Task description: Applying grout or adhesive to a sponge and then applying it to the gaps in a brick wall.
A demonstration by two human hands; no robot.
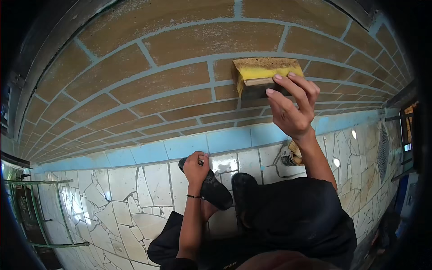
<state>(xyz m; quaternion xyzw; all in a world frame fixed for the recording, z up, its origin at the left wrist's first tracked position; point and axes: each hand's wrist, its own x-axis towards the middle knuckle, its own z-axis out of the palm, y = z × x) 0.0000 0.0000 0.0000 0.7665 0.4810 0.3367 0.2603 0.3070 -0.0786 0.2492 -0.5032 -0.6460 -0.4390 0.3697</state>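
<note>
My right hand [292,108] is raised to the wall and grips a sponge block [265,70]. It is yellow foam with a rough brown-stained face, backed by a strip of wood and a dark board. Thumb and fingers pinch the board's edge; the foam side is at the brick-patterned wall [180,40], and whether it presses there I cannot tell. Lower down, my left hand [196,167] hangs loosely curled over a black shoe [217,191], with nothing seen in it. A dark band circles that wrist.
A light blue strip [184,145] runs along the wall's foot above pale broken-tile flooring [121,220]. Beside my right forearm stands a small can [292,159] with something wooden in it. A green metal rail [58,245] is at the left, a floor grate [383,146] at the right.
</note>
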